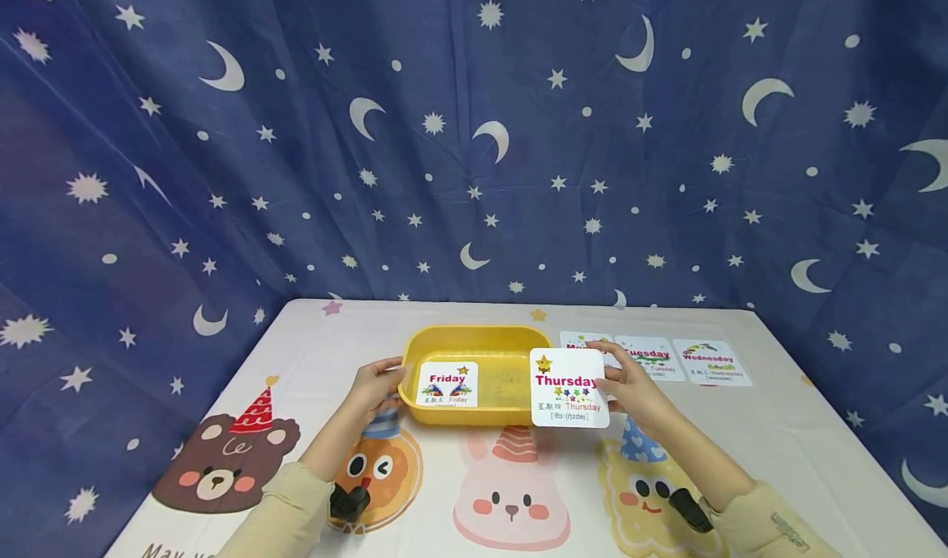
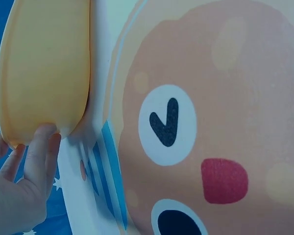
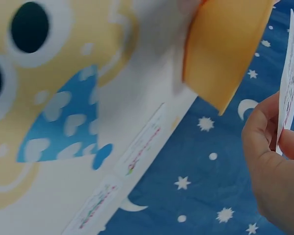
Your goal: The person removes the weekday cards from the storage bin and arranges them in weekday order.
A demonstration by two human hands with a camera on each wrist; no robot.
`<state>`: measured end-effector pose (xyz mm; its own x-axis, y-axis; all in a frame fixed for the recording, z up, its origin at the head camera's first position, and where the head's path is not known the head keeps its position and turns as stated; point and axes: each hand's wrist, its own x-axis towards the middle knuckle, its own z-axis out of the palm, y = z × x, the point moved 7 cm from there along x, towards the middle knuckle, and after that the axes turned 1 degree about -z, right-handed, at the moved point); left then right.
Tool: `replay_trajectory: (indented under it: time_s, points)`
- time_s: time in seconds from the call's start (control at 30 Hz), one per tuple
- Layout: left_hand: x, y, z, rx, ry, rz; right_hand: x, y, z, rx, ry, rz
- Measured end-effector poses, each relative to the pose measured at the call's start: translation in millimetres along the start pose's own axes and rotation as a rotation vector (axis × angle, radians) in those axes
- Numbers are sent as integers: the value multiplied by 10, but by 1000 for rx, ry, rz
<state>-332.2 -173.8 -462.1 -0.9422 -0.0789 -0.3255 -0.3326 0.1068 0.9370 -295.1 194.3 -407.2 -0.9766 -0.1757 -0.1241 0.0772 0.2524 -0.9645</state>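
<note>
My left hand (image 1: 378, 388) grips the left end of a yellow plastic tray (image 1: 474, 416); in the left wrist view its fingers (image 2: 37, 152) lie at the tray's rim. Inside the tray, toward the left, a white "Friday" card (image 1: 448, 383) leans with its face toward me. Between thumb and fingers, my right hand (image 1: 638, 389) pinches a "Thursday" card (image 1: 569, 389) by its right edge. That card is upright and overlaps the tray's right end in the head view. Seen from the right wrist, the card (image 3: 290, 81) shows nearly edge-on.
Right of the tray, "Monday" (image 1: 581, 339), "Tuesday" (image 1: 648, 359) and "Wednesday" (image 1: 713, 363) cards lie in a row on the table. The white tablecloth (image 1: 800, 459) carries printed cartoon animals. Behind the table hangs a blue curtain (image 1: 444, 155) with moons and stars.
</note>
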Motion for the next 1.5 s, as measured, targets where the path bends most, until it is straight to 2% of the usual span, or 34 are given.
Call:
replay_trajectory:
  time_s: [0.77,1.03,1.5]
  points:
    - [21,-41,-8,-3,-8,-2,-113,417,-400,-43,24,70]
    - [-8,-23,-9,8,-7,1,-57,563,-465,-73,58,102]
    - [4,-36,-5,11,6,-3,142,826,-443,-103,42,183]
